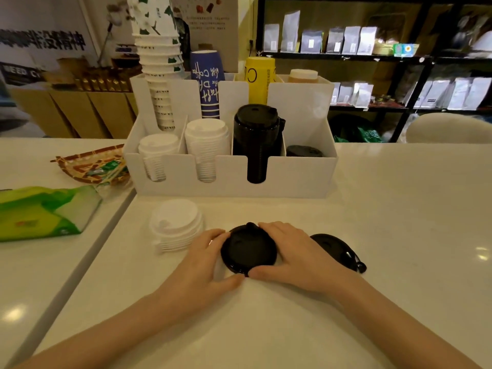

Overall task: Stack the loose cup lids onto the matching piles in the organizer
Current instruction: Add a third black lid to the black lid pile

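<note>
Both hands cup a short stack of black lids [249, 251] on the white table [372, 235], just below centre frame; the left hand [205, 258] wraps its nine o'clock edge, fingers at ten and thumb curling in toward six, while the right hand [290, 251] covers the three o'clock side, fingers over the one o'clock rim and thumb meeting the other at six; so the grip is closed around the stack from both sides, still resting on the table as far as can be seen. At nine o'clock of it, just beside the left hand, sits a loose pile of white lids [174, 225]; at three o'clock, partly behind the right hand, lies another black lid [336, 250]. The organizer [298, 174] stands at twelve o'clock, with two white lid piles in its left slots, the tall black pile [255, 139] next, and a low black pile [304, 151] in the slot at far right. To do this well, I judge, square the rims before lifting; keep the pressure even so nothing springs apart; which black pile matches cannot be told from here, so compare the spout shape first; lower the stack straight down and seat it level.
</note>
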